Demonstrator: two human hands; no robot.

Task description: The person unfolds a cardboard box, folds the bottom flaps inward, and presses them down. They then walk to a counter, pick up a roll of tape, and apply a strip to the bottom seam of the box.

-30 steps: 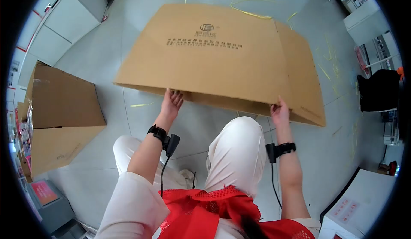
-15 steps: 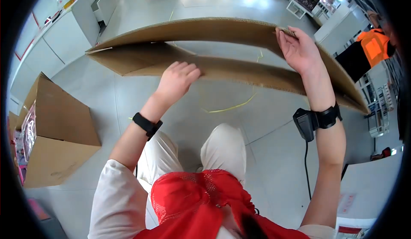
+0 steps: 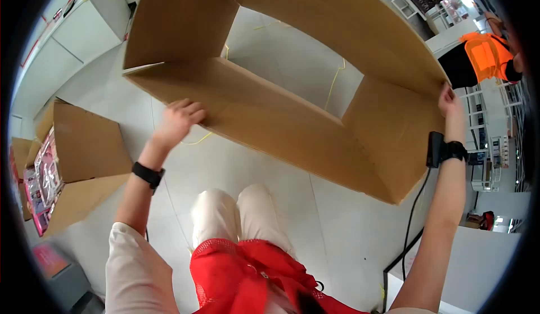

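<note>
A large brown cardboard box (image 3: pixel 270 109) is held up in front of me, spread into a rectangular frame. Floor shows through its middle, so no base closes it. My left hand (image 3: pixel 179 124) is closed over the near panel's edge, toward the left. At the far right corner, my right hand (image 3: pixel 451 105) pinches the upper rim. Both wrists wear black bands, and the right one carries a small black device (image 3: pixel 434 150) with a cable.
An open carton (image 3: pixel 93 139) with pink packaged goods stands on the floor at left. Beyond it is a white counter (image 3: pixel 84 35). A person in an orange vest (image 3: pixel 482 58) is at the far right, near white shelving. Yellow strapping (image 3: pixel 336 83) lies on the floor.
The box has gone from nearly flat to spread open. My left hand has slid left and toward me along the near panel; my right hand has moved outward to the right corner.
</note>
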